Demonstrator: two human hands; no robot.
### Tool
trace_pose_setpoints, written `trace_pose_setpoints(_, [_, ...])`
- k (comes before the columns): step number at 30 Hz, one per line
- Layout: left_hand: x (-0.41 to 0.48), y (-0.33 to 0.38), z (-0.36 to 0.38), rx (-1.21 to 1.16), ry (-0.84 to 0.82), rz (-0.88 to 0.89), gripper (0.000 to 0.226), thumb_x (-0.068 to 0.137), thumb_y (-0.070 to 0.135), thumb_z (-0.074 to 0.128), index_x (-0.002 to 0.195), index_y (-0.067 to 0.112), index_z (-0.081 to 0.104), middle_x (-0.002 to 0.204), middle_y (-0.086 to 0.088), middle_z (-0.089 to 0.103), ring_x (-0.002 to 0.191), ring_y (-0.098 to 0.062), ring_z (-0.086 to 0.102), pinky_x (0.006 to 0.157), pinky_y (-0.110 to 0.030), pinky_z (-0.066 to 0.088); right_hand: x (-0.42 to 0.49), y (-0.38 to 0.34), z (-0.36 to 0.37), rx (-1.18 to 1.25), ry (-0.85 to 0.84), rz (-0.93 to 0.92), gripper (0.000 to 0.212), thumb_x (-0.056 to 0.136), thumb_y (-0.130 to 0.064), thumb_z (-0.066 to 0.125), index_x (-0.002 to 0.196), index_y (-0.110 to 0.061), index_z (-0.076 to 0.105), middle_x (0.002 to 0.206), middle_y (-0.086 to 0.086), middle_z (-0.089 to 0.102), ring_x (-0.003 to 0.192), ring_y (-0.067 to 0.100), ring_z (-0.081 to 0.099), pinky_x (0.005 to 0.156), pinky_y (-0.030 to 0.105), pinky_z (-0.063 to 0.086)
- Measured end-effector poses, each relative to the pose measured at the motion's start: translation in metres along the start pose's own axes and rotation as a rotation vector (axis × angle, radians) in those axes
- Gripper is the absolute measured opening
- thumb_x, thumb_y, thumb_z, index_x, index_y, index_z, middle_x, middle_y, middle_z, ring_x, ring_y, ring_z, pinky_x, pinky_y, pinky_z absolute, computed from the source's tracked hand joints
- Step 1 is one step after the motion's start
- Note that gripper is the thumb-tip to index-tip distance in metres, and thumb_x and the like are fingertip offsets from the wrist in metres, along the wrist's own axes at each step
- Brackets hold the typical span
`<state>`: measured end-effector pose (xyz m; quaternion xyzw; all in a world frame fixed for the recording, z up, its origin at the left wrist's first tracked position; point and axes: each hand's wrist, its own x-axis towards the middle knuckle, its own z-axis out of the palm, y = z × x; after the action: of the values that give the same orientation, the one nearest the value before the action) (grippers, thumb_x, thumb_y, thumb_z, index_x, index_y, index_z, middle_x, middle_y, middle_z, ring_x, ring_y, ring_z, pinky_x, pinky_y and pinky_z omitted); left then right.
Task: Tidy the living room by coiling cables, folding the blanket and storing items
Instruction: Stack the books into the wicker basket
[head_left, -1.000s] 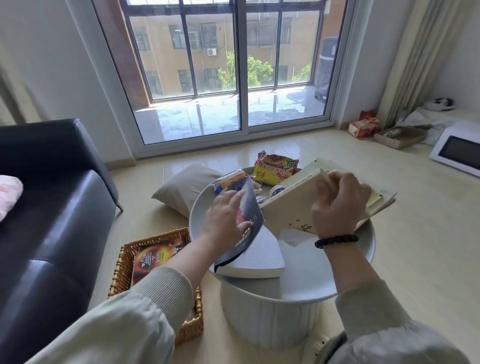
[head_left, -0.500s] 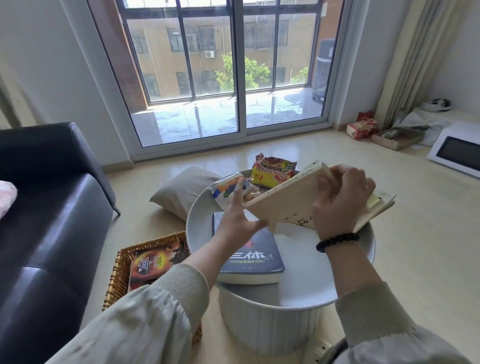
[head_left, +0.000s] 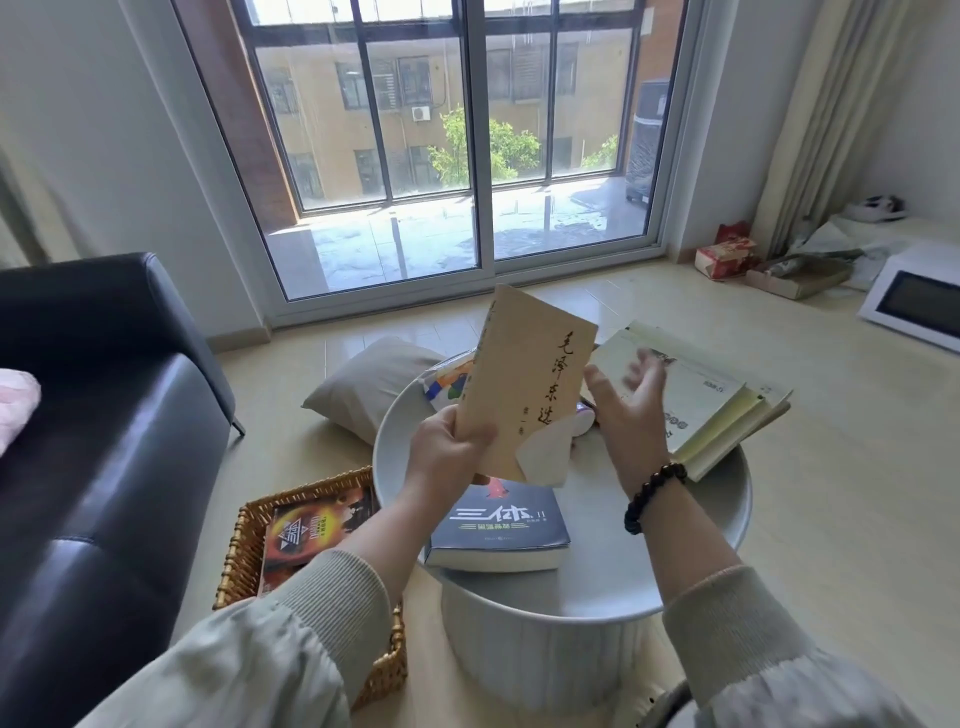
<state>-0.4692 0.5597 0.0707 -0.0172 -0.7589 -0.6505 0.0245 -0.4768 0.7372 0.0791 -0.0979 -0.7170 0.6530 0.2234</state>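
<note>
One round tabletop (head_left: 717, 525), a wicker basket (head_left: 244, 551) just beside it on my left, a dark book (head_left: 498, 525) lying flat on top. I'm storing books. The tan book (head_left: 524, 384) stands nearly upright above the tabletop, long axis vertical, top toward the window (head_left: 467, 130), its lower edge gripped by my left hand (head_left: 447, 452). My right hand (head_left: 628, 405), fingers spread, holds nothing. Next, I reckon: swing it left, lay it flat in the basket.
</note>
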Motion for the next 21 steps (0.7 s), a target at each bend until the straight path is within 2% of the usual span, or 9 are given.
trace_pose_setpoints(2, [-0.002,0.000,-0.005,0.019,0.029,0.019,0.022,0.089,0.002,0.063,0.088,0.024,0.062,0.080,0.001,0.066,0.057,-0.009,0.062,0.045,-0.023,0.053,0.002,0.007,0.001,0.298,-0.181,0.333,0.065,0.089,-0.030,0.063,0.140,-0.011,0.028,0.113,0.012,0.056,0.095,0.017,0.054,0.091,0.036,0.042])
trace_pose_setpoints(3, [-0.003,0.001,-0.006,0.029,0.029,0.032,0.020,0.089,0.002,0.063,0.090,0.022,0.063,0.079,0.002,0.066,0.056,-0.008,0.062,0.045,-0.023,0.053,0.003,0.012,0.002,0.336,-0.259,0.417,0.059,0.088,-0.030,0.063,0.136,-0.012,0.033,0.109,0.016,0.059,0.089,0.018,0.053,0.090,0.037,0.044])
trace_pose_setpoints(6, [-0.006,0.003,-0.005,0.068,0.022,0.096,0.016,0.089,0.003,0.065,0.097,0.017,0.064,0.078,0.004,0.067,0.055,-0.004,0.062,0.045,-0.022,0.052,0.000,0.025,0.009,0.336,-0.385,0.478,0.034,0.090,-0.024,0.062,0.119,-0.009,0.050,0.120,0.021,0.060,0.096,0.025,0.059,0.092,0.041,0.048])
trace_pose_setpoints(9, [-0.005,0.005,-0.004,0.153,0.057,0.186,0.017,0.087,0.007,0.068,0.088,0.024,0.063,0.077,0.005,0.065,0.057,-0.010,0.060,0.049,-0.032,0.056,-0.003,0.029,0.015,0.518,-0.431,0.458,0.016,0.093,-0.011,0.055,0.105,-0.005,0.063,0.100,0.012,0.067,0.089,0.025,0.062,0.076,0.032,0.053])
trace_pose_setpoints(11, [-0.003,0.008,-0.004,0.168,0.077,0.209,0.018,0.086,0.008,0.070,0.082,0.024,0.063,0.075,0.006,0.063,0.056,-0.010,0.059,0.052,-0.040,0.057,-0.001,0.029,0.014,0.574,-0.453,0.419,0.024,0.087,-0.007,0.061,0.109,0.000,0.062,0.102,0.013,0.066,0.091,0.025,0.061,0.078,0.032,0.052])
trace_pose_setpoints(13, [-0.002,0.012,-0.005,0.187,0.083,0.221,0.016,0.086,0.009,0.070,0.082,0.022,0.063,0.078,0.009,0.062,0.060,-0.013,0.059,0.053,-0.042,0.057,0.000,0.029,0.015,0.597,-0.459,0.422,0.043,0.071,-0.005,0.065,0.113,0.004,0.059,0.107,0.018,0.062,0.095,0.029,0.056,0.084,0.039,0.046])
trace_pose_setpoints(16, [-0.005,0.017,-0.002,0.215,0.058,0.243,0.015,0.087,0.009,0.068,0.080,0.021,0.062,0.080,0.007,0.060,0.065,-0.019,0.056,0.055,-0.042,0.055,0.005,0.035,0.016,0.618,-0.524,0.423,0.063,0.052,-0.005,0.060,0.113,0.003,0.054,0.109,0.020,0.049,0.095,0.033,0.037,0.073,0.039,0.034])
trace_pose_setpoints(18, [-0.006,0.020,0.000,0.238,0.048,0.253,0.008,0.087,0.010,0.068,0.082,0.015,0.064,0.083,0.003,0.059,0.065,-0.018,0.054,0.056,-0.039,0.053,0.005,0.034,0.013,0.663,-0.556,0.414,0.062,0.054,-0.001,0.055,0.115,0.000,0.052,0.114,0.020,0.048,0.099,0.033,0.039,0.072,0.037,0.039])
trace_pose_setpoints(21, [-0.006,0.025,0.001,0.181,0.033,0.216,0.004,0.087,0.007,0.067,0.091,0.005,0.066,0.079,0.003,0.059,0.053,-0.009,0.055,0.045,-0.028,0.052,0.008,0.037,0.002,0.760,-0.695,0.417,0.060,0.064,0.008,0.044,0.123,-0.001,0.052,0.122,0.018,0.057,0.112,0.032,0.053,0.097,0.048,0.044])
